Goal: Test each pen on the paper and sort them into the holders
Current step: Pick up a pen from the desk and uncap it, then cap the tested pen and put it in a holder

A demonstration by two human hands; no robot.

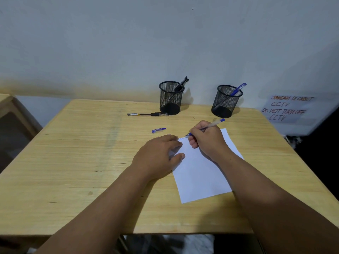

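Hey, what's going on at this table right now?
A person is testing a blue pen on the paper: the right hand writes near its top edge while the left hand presses it flat. The pen's cap and a black pen lie on the table.

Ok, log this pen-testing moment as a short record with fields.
right hand: grips blue pen, tip on paper
left hand: fingers flat, pressing paper's left edge
blue cap: loose on table
black pen: lying on table, capped
left holder: black pens
right holder: one blue pen
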